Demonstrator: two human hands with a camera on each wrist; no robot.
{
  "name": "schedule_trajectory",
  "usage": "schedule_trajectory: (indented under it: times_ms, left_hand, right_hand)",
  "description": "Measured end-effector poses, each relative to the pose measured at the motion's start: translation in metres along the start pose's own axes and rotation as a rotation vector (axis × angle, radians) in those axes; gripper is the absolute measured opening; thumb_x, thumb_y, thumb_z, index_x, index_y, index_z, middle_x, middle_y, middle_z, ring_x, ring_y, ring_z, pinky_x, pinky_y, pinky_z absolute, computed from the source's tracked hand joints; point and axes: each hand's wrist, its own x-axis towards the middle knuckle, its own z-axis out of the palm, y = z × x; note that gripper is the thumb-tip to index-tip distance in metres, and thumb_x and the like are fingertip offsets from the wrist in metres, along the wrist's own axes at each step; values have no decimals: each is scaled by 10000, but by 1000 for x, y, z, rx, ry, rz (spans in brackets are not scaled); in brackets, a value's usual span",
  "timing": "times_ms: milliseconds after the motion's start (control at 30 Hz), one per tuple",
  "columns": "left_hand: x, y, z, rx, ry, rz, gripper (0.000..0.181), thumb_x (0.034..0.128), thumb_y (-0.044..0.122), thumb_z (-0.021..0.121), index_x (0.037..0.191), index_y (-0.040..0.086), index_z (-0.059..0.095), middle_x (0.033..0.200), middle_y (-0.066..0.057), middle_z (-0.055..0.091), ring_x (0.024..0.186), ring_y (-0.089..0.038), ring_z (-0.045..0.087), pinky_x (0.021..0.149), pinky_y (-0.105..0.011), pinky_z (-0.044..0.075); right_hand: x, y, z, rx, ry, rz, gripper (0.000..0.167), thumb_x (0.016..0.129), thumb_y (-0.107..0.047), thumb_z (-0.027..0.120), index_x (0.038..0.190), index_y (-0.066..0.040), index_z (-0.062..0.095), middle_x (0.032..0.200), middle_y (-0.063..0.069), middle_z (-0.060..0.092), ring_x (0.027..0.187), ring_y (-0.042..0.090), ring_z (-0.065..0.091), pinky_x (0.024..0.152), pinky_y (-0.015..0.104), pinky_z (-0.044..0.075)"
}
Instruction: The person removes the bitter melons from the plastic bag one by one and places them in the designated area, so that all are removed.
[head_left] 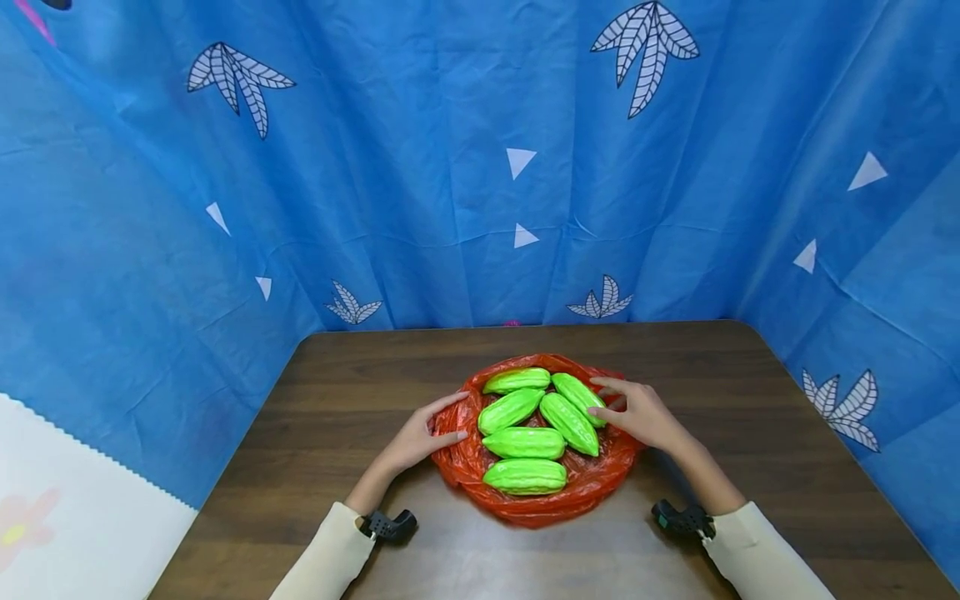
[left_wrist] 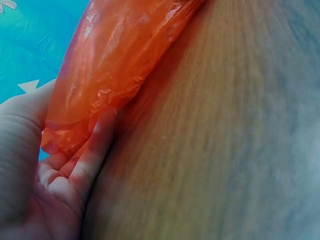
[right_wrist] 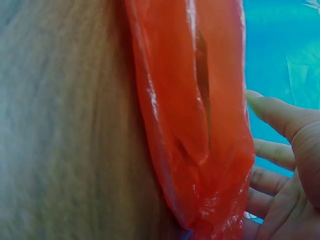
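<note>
A red plastic bag (head_left: 603,483) lies spread on the table with its rim rolled down. Inside it are several bright green, ribbed gourds (head_left: 523,442). My left hand (head_left: 415,437) rests at the bag's left rim, thumb and fingers apart. In the left wrist view, fingers (left_wrist: 80,172) of that hand touch the underside of the red plastic. My right hand (head_left: 645,414) is at the bag's right side, its thumb and forefinger spread over the rim beside the rightmost gourd (head_left: 573,395). The right wrist view shows its other fingers (right_wrist: 272,180) beside the bag's outer wall, partly hidden.
The bag stands on a dark brown wooden table (head_left: 360,371). A blue curtain (head_left: 450,150) with leaf prints hangs behind the table and along its sides. At the lower left is a white cloth (head_left: 82,483) with a flower print.
</note>
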Motion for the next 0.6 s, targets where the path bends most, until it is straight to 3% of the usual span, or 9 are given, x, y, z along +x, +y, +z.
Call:
schedule_trajectory:
  times_ms: [467,600]
  left_hand:
    - [0,-1,-1,5,11,4,624,935,183,756,1506,209,507,1612,-109,356,1323,-318,531,966,-302,534]
    - [-1,-2,0,1,13,8,566,965,200,719,1495,208,522,1581,-132,403,1226,-291,607,907,-312,568]
  right_hand:
    - [1,-1,6,-68,23,-14,600,900,-382,781,1346,-9,634,1122,188,703,825,200,662,672,353,571]
    - [1,-2,7,-79,20,-10,591,905,-381,776,1344,-12,636,1128,186,705,795,177,644,652,347,541]
